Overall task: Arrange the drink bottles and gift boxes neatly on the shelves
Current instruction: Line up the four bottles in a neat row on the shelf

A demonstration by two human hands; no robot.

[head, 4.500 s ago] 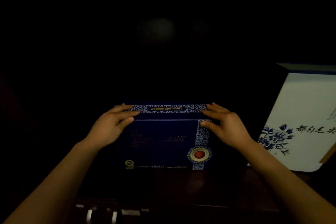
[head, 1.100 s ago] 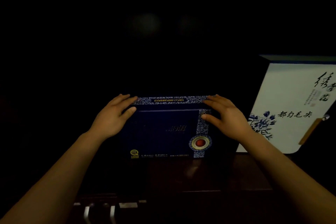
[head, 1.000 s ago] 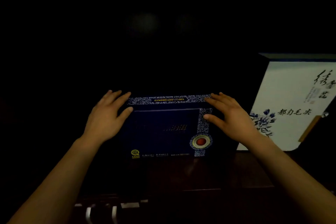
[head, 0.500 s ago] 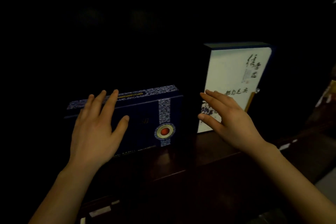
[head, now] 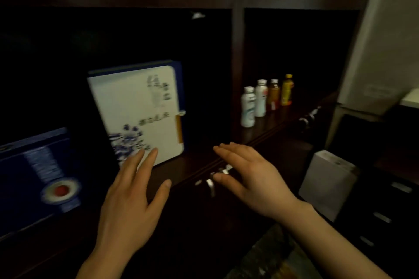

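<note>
Left hand (head: 129, 197) and right hand (head: 251, 179) are hovering spread wide, holding nothing, before the shelf's front edge (head: 204, 165), beside the white gift box (head: 140, 115).

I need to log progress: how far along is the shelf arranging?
Done, apparently: the dark blue gift box and white floral gift box stand upright on the shelf, and four drink bottles line up in the next bay. In hand: nothing; left hand and right hand are open. Left: possibly the white box lower right.
</note>
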